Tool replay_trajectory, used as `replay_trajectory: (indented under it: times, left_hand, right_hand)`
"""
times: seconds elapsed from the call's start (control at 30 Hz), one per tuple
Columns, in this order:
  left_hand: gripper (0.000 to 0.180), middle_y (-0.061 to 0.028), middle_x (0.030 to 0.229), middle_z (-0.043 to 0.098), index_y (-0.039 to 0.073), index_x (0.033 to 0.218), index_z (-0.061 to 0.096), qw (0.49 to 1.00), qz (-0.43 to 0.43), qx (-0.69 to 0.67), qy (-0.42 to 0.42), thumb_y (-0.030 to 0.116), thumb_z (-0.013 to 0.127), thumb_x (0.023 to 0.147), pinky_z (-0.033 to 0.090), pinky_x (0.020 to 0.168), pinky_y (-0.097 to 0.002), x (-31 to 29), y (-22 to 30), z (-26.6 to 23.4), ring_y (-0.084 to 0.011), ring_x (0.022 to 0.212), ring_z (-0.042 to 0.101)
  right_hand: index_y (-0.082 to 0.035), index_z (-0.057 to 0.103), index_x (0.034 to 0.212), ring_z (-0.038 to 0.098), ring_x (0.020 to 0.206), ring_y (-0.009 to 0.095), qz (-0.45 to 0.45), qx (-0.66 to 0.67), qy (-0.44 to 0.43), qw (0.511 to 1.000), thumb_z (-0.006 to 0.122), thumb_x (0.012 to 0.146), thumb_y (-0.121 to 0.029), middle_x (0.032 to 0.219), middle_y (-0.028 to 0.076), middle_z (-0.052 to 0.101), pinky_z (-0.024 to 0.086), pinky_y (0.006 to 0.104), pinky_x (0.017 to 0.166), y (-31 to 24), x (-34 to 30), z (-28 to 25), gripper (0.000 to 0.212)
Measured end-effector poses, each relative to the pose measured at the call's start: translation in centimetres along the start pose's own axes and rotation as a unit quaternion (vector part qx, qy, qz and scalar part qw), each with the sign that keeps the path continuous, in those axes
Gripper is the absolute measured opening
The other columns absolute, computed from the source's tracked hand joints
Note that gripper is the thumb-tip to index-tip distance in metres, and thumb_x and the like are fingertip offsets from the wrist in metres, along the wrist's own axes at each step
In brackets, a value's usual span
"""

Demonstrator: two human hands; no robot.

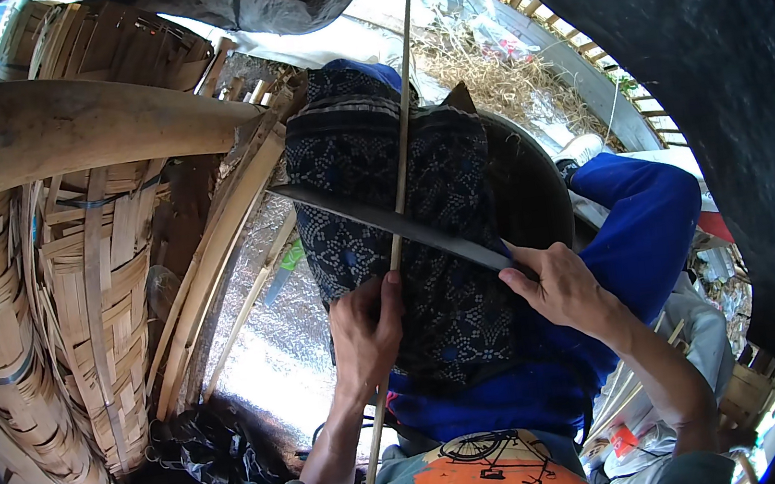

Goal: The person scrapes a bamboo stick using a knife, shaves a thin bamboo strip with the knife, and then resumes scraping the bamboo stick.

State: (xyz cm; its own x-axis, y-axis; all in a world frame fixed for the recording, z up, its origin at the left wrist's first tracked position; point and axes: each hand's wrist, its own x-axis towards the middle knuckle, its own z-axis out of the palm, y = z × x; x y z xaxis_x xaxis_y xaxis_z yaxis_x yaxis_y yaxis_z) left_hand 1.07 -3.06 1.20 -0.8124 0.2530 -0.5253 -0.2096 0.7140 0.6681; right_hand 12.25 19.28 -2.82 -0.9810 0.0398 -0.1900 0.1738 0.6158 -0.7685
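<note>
My left hand [367, 333] is closed round a long thin bamboo strip [404, 133], which runs from beside my body up past the top of the view. In my right hand [563, 288] is a knife [385, 220] with a long dark blade; its handle is hidden by my fingers. The blade lies slantwise across the strip, just above my left hand, its tip pointing to the far left. Beneath both, a dark patterned cloth [461, 330] covers my lap.
Woven bamboo panels [96, 307] and a thick bamboo pole [93, 128] stand at the left. A green-handled knife [287, 260] lies on the ground by a thin stick. Dry shavings [472, 67] are heaped at the far side. A black bag [216, 457] sits at the lower left.
</note>
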Motion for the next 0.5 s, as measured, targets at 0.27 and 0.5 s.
replay_trajectory:
  times: [0.27,0.5]
  left_hand:
    - [0.044,-0.0073,0.046,0.046,-0.004,0.065,0.057,0.999,-0.036,-0.040,0.009,0.026,0.053,0.097,0.032,0.044,-0.0320,-3.2,-0.5,-0.5,-0.0101,0.044,0.042]
    - [0.047,-0.0079,0.048,0.048,-0.005,0.067,0.058,0.997,-0.038,-0.066,-0.022,0.030,0.052,0.097,0.034,0.047,-0.0315,-1.9,-0.5,-0.6,-0.0111,0.047,0.047]
  right_hand:
    - [-0.003,0.056,0.068,0.059,0.042,0.027,-0.058,-0.117,0.108,0.985,0.057,0.092,-0.046,0.043,0.007,0.051,0.047,0.0318,0.038,-1.0,-0.5,1.3,0.049]
    - [-0.004,0.057,0.070,0.059,0.041,0.029,0.040,-0.022,0.008,0.999,0.058,0.092,-0.046,0.042,0.009,0.049,0.046,0.0353,0.038,-1.0,0.0,0.7,0.048]
